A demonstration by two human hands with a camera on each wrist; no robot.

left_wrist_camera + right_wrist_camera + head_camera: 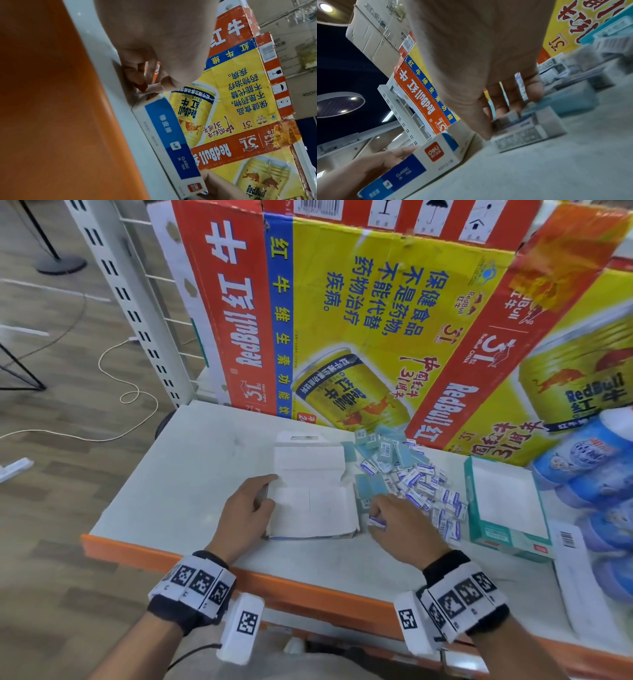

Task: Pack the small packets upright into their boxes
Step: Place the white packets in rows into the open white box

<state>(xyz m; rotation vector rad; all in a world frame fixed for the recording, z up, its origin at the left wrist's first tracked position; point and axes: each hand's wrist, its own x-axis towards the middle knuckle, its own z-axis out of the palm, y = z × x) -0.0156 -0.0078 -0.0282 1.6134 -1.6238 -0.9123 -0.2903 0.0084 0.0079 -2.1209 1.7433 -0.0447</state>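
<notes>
While my left hand [248,510] grips the open white-and-blue cardboard box [313,508] by its left wall, my right hand [399,525] pinches one small white-and-blue wrapped packet [376,522] at the pile's [411,477] near edge, just beside the box. Packets look light, stiff, slick; I'd pinch their long sides.

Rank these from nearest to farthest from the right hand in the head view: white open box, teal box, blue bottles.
1. White open box, just left of the right hand, held by the left hand.
2. Teal box, to its right, past the packet pile.
3. Blue bottles, far right edge.
</notes>
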